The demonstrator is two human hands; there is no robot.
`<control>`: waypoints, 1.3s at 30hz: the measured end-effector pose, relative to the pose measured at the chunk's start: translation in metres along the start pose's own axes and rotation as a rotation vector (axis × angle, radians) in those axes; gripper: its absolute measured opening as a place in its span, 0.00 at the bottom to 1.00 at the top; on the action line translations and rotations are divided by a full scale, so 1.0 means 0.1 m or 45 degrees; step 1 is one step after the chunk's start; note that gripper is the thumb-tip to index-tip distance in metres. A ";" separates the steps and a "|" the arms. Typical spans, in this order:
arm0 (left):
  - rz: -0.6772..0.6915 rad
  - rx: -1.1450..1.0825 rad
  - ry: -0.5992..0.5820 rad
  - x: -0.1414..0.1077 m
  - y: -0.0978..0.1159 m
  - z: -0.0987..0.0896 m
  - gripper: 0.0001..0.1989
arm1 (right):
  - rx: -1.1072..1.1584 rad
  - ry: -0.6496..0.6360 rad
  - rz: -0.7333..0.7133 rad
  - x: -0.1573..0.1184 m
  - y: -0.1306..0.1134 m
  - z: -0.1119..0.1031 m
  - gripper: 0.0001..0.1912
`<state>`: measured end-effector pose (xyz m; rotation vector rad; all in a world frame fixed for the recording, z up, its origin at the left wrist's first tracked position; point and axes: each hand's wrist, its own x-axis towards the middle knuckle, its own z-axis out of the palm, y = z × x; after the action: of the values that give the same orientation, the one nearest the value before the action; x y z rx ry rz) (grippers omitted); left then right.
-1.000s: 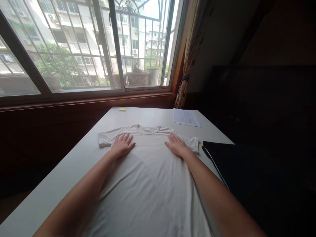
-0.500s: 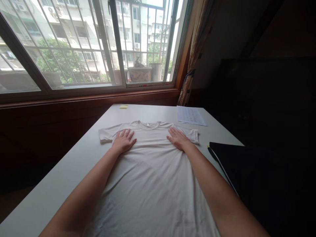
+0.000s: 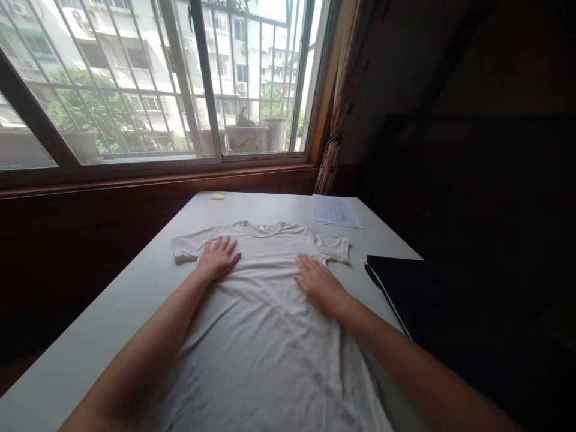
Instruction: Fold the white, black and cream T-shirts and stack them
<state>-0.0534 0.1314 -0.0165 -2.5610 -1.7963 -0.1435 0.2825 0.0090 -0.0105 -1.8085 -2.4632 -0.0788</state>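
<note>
A cream short-sleeved T-shirt (image 3: 270, 312) lies spread on the white table (image 3: 121, 300), its collar towards the window and its lower part wrinkled. My left hand (image 3: 218, 258) rests flat on the chest near the left sleeve, fingers spread. On the other side, my right hand (image 3: 318, 283) lies on the fabric below the right sleeve, with its fingers stretched out and nothing held. Both sleeves extend outwards from the shirt.
Printed paper (image 3: 337, 211) lies at the table's far right, and a yellow sticky note (image 3: 218, 196) at the far left. A black flat item (image 3: 405, 282) is on the right edge. Beyond stand a barred window and a tied curtain (image 3: 330, 159).
My right hand has slid down the shirt, towards me, away from the right sleeve. My left hand stays at the same place on the fabric. The view has shifted slightly.
</note>
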 end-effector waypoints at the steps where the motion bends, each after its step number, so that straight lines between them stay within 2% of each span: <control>1: 0.005 0.003 0.020 -0.02 0.01 -0.01 0.33 | 0.047 -0.009 -0.036 -0.18 -0.08 0.01 0.34; 4: 0.096 0.021 0.125 -0.19 0.09 -0.04 0.30 | 0.126 -0.035 -0.127 -0.71 -0.24 0.05 0.36; 6: 0.242 0.014 0.164 -0.42 0.19 -0.04 0.28 | 0.142 -0.013 -0.160 -0.99 -0.27 0.06 0.36; 10: 0.592 -0.017 0.107 -1.17 0.39 -0.05 0.27 | 0.133 0.027 -0.134 -1.37 -0.22 0.05 0.36; 12: 0.717 -0.028 0.092 -1.55 0.43 -0.09 0.29 | 0.125 0.033 -0.117 -1.50 -0.19 0.05 0.36; 14: 0.737 -0.016 0.077 -1.87 0.40 -0.15 0.31 | 0.126 0.041 -0.100 -1.61 -0.18 0.05 0.36; 17: 0.743 0.013 0.064 -2.15 0.24 -0.24 0.32 | 0.134 0.045 -0.078 -1.74 -0.15 0.05 0.36; 22: 0.710 0.059 0.052 -2.38 -0.06 -0.31 0.33 | 0.131 0.064 -0.084 -1.97 -0.08 -0.01 0.36; 26: 0.652 0.067 0.039 -2.52 -0.22 -0.29 0.32 | 0.171 0.009 -0.119 -2.20 -0.01 -0.06 0.37; 30: 0.583 -0.100 0.067 -2.65 -0.40 -0.30 0.31 | 0.290 -0.050 -0.104 -2.43 0.06 -0.11 0.36; 33: 0.534 -0.292 0.139 -2.80 -0.50 -0.36 0.26 | 0.411 -0.034 -0.093 -2.55 0.06 -0.19 0.30; 36: 0.527 -0.388 0.195 -3.02 -0.43 -0.50 0.14 | 0.539 0.057 -0.124 -2.63 -0.02 -0.34 0.15; 39: 0.558 -0.402 0.077 -3.29 -0.15 -0.66 0.07 | 0.671 -0.003 -0.218 -2.65 -0.21 -0.53 0.04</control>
<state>-0.1829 -0.1761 0.0219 -3.0517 -1.2331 -0.5249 0.3430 -0.2544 0.0166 -1.3751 -2.3341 0.5103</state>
